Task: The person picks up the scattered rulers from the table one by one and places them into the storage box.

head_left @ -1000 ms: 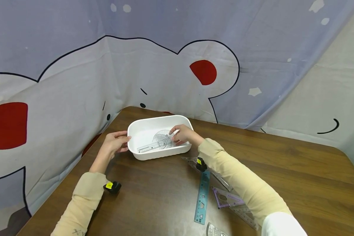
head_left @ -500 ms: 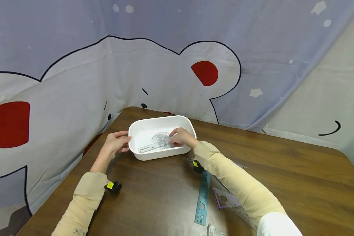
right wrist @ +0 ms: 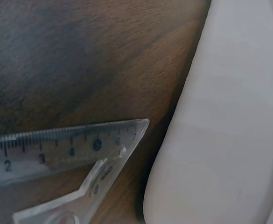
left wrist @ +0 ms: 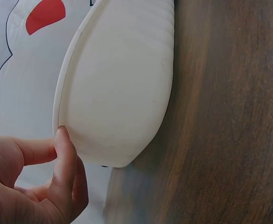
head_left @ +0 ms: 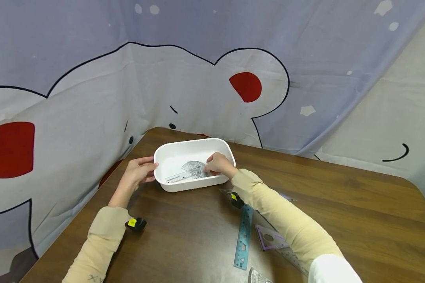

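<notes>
A white plastic storage bin (head_left: 173, 153) stands near the back of the table. My left hand (head_left: 138, 171) pinches its left rim, and in the left wrist view thumb and finger meet at the edge of the bin (left wrist: 117, 84). Inside the bin lie a clear protractor (head_left: 193, 166) and a clear ruler (head_left: 177, 177), which overlap. My right hand (head_left: 219, 163) reaches in over the right side, its curled fingers pinching the protractor's right edge; the fingertips are partly hidden. The right wrist view shows the bin's outer wall (right wrist: 220, 126), with almost nothing of the hand.
Right of the bin, partly under the right forearm, lie a teal ruler (head_left: 243, 237), a purple-edged set square (head_left: 269, 237) and a clear set square (right wrist: 71, 154). Another protractor (head_left: 257, 276) is at the bottom edge. A printed curtain (head_left: 184, 86) hangs behind the table.
My right hand has lowered a little inside the bin, its fingers drawing together. The protractor has shifted slightly and now lies flatter. My left hand stays on the rim.
</notes>
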Available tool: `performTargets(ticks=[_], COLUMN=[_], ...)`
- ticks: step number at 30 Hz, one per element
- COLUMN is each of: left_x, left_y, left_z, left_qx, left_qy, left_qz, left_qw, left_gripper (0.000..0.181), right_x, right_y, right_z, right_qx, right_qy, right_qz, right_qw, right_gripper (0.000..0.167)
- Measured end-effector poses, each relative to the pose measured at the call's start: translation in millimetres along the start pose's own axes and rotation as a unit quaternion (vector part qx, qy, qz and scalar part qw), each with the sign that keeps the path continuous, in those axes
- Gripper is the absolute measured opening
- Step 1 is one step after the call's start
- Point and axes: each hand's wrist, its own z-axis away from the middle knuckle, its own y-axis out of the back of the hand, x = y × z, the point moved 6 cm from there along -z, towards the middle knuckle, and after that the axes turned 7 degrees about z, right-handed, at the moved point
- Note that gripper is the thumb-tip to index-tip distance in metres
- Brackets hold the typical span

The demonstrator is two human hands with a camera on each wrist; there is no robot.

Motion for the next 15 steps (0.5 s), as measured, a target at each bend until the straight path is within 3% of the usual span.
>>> performTargets(ticks=[9,15], left_x=[1.6,1.8], left_y=[0.2,-1.3], left_z=[1.3,2.4], left_qx=[-0.001,-0.009], left_qy=[-0.001,0.0], left_qz=[0.005,0.008], left_qw=[1.0,0.9999], left_gripper=[0.055,0.057], right_x=[-3,-6], right_y=[12,25], right_z=[2.2,8.9], right_qx=[0.019,-0.024], right_qy=[0.025,0.041], right_qz=[-0.028,-0.081], right_qw=[0.9991,0.9956], right_gripper=[0.039,0.039])
